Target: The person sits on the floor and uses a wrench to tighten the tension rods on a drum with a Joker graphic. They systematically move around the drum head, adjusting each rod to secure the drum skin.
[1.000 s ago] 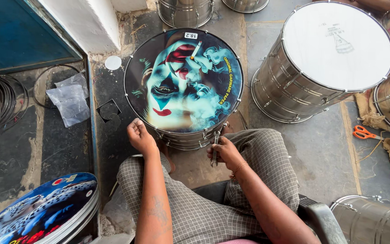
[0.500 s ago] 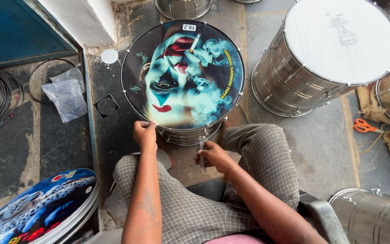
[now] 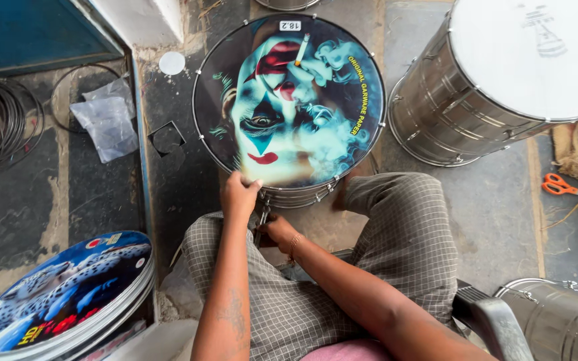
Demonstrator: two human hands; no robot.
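Between the seated person's knees, on the stone floor (image 3: 503, 200), stands a steel drum (image 3: 289, 107) whose printed head, a painted clown face in teal and red, already lies seated under a metal hoop that runs unbroken around the rim; small lugs show at intervals along that hoop, so the skin appears fitted and what remains looks to be the tightening at the near edge. The left hand (image 3: 239, 195) rests on the near rim, its fingers curled over the hoop and pressing on it, while the right hand (image 3: 277, 230) sits just below, closed around a small metal tool (image 3: 262, 217) held upright against the drum's side near a lug; how far that fastener is turned cannot be told, nor whether the far lugs are tight. By my reading the work is well along, with the near lug in hand. A second steel drum (image 3: 503, 87) with a plain white head stands beside it at upper right, seemingly complete. Another printed drum head (image 3: 61, 294), blue with a spotted cat, lies on a stack at lower left, apart from the hands. Orange scissors (image 3: 560, 185) lie on the floor at right, and a clear plastic bag (image 3: 105, 120) and coiled black wire (image 3: 1, 127) at left.
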